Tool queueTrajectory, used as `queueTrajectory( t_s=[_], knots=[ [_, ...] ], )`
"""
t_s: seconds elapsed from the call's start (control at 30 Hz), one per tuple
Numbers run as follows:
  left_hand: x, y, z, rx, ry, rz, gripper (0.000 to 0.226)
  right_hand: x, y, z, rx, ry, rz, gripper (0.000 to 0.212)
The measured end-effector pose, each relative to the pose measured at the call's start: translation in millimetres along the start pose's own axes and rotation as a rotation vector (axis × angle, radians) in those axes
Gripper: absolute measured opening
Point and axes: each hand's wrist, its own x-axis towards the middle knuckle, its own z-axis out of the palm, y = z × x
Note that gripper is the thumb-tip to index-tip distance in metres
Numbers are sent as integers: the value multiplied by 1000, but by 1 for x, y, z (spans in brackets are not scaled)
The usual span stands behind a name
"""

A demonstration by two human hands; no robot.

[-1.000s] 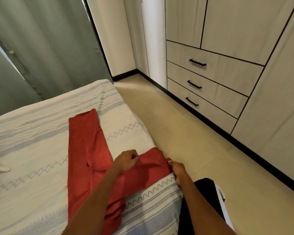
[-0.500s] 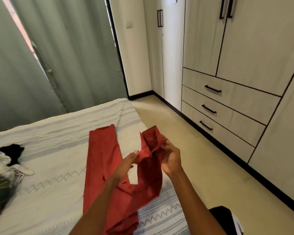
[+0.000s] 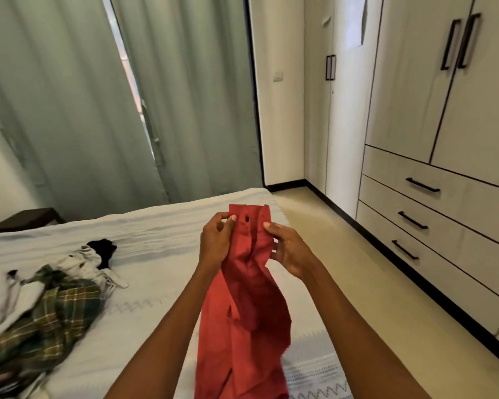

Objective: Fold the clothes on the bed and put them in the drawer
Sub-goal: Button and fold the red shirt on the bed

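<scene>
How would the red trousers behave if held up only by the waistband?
Probably floppy: the red trousers hang and crease below the left hand and right hand pinching the waistband. Likely light, since fingertip pinches carry them. The legs would probably sway and twist, as the lower cloth already drapes unevenly.

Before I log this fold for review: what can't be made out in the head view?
- Red trousers: the lower legs run off the bottom edge, so whether they reach the bed is unknown.
- Pile of clothes: motion-blurred and cut by the left edge; the number of garments is unclear.
- Three drawers: all closed, contents hidden.
- Left hand and right hand: fingertips behind the waistband are hidden by cloth.
</scene>
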Motion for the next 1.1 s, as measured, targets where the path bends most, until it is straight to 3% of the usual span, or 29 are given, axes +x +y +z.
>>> queueTrajectory(
  t_s=[0.13,0.23,0.37,0.43,0.53,0.67,0.77,0.9,1.1],
  knots=[
    [22,27,-33,295,264,141,23,33,-28,39,-120,-38,-95,30],
    [52,35,-48,336,368,48,30,67,-42,66,-303,77,-225,23],
    [97,15,-52,-160,100,-359,16,133,-31,74,-557,197,-276,37],
    [112,-10,-50,-139,21,-441,7,177,-8,57,-591,227,-192,29],
    [132,-59,-41,116,82,-292,9,206,14,47,-639,258,-99,13],
    [156,-126,-21,409,114,-230,27,242,53,32,-802,357,-105,24],
    [187,-192,-2,387,34,-349,32,285,94,8,-914,344,-67,25],
    [204,-254,11,376,-118,-429,21,319,133,-15,-979,284,0,28],
    [223,-328,25,377,-23,-366,22,384,197,-39,-1031,257,60,31]
  ],
)
